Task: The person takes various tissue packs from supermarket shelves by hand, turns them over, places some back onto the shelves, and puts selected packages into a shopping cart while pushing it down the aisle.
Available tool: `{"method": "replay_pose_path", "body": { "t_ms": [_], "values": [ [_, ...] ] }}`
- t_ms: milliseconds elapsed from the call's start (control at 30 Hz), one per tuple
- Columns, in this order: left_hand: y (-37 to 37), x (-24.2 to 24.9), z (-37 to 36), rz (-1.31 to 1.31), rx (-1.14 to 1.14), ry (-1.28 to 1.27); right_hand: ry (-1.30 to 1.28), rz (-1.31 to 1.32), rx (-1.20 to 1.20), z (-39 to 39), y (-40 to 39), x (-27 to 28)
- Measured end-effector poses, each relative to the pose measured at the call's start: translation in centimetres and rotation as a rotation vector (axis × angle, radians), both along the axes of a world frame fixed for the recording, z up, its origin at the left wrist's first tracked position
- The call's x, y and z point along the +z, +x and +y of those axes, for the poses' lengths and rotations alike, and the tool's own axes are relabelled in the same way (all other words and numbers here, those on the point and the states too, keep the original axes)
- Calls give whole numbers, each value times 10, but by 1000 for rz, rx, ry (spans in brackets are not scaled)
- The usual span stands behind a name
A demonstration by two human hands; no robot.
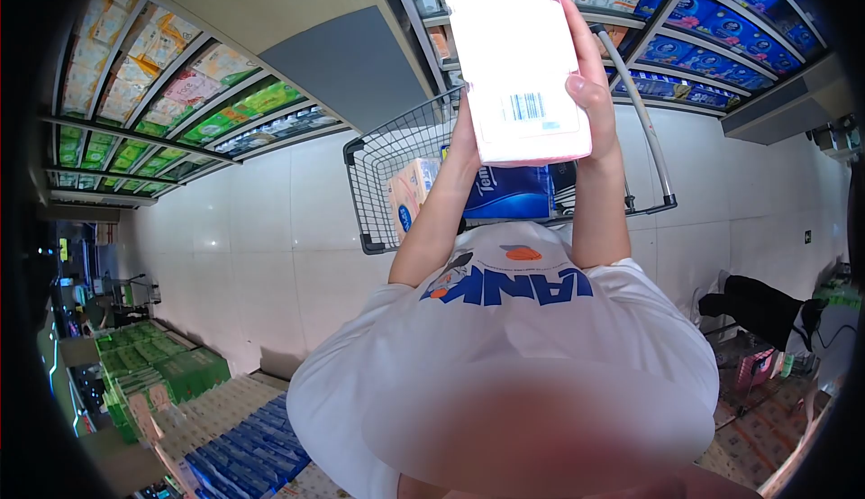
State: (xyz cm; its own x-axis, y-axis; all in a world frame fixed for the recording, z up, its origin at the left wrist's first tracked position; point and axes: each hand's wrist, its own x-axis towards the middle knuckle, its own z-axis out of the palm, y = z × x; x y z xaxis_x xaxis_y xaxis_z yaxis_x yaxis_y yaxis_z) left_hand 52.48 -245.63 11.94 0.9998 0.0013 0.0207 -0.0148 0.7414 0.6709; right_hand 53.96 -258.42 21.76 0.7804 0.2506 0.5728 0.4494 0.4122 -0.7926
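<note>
A long white pack [523, 67] with a barcode and pink edges is held up over the shopping cart [368, 197], its face brightly lit. My right hand [590, 94] grips its right side, thumb on the front face and fingers along the edge. At the lower left side of the pack is my left hand [463, 143], pressed against it, its fingers hidden behind the pack. Below, in the cart, lie a blue Tempo pack [511, 195] and a pale pink pack [410, 195]. The cart's grey handle [641, 116] is right of my right hand.
Shelves of tissue packs [189, 89] stand at the left, with blue packs [721, 26] shelved at the upper right. Stacked green packs [162, 364] and blue packs [252, 445] are at the lower left. Another person [757, 305] stands at the right near a cart [752, 368].
</note>
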Motion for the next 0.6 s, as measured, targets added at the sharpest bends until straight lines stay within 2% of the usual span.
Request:
{"method": "replay_pose_path", "body": {
  "t_ms": [200,600],
  "values": [
    [-2,-8,0,124,36,-58,-24,8,8,-1,-4,2],
    [-6,-3,2,158,-4,-72,-65,-14,25,6,-5,-1]
  ]
}}
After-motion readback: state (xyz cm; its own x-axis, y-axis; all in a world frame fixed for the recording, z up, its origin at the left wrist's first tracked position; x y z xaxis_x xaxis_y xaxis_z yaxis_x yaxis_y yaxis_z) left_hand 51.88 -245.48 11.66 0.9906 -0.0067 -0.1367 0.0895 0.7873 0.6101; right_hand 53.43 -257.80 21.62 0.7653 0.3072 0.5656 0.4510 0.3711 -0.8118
